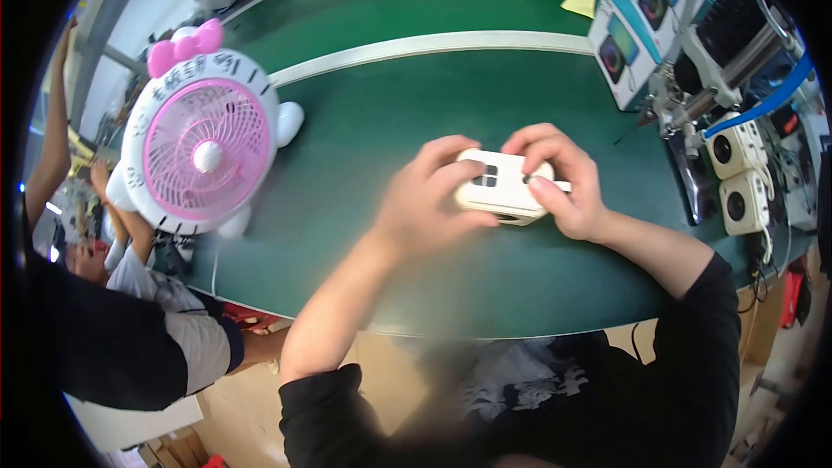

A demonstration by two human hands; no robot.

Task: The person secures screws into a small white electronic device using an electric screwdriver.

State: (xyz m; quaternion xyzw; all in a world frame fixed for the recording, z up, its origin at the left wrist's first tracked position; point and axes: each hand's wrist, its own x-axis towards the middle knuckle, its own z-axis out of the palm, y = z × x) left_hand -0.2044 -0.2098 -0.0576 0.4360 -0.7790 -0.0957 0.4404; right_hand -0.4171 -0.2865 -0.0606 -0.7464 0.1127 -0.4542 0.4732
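Observation:
A small cream-coloured speaker (511,193) with rounded edges is held between my two hands above the green table. Four dark squares show on its upper face. My left hand (418,199) grips its left end, the thumb along the near edge and the fingers over the top. At the right end my right hand (568,182) is closed round it, with thumb and fingertips near a small dark spot on that face. A short white piece sticks out beside the right fingers; I cannot make out what it is. The speaker's underside is mostly hidden.
To the left stands a pink and white fan (208,156) with a bow. Two similar cream speakers (744,201) sit at the right, below a metal press-like machine (693,91) with a blue hose. Printed boxes (622,48) stand behind. Other people (130,312) are at the left.

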